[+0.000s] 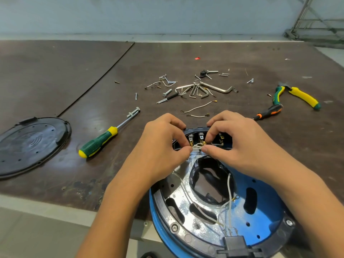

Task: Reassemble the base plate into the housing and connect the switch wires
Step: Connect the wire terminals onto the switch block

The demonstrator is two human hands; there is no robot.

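Pinching the white switch wires (197,146), stretched left-right between them, left hand (163,144) and right hand (236,144), above open-side-up housing (270,207).

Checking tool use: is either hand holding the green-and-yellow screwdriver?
No, the screwdriver lies on the table; the left hand and right hand pinch white wires.

Plainly a repair workshop. Shown by a scuffed, stained dark bench (55,71) strewn at the far middle with loose screws (168,81) and hex keys (197,90), a green-and-yellow screwdriver (98,142) at left, pliers (296,94) and an orange-and-black screwdriver (269,112) at right. Backed by a bare pale wall (149,12) and a metal lattice frame (316,19) at far right.
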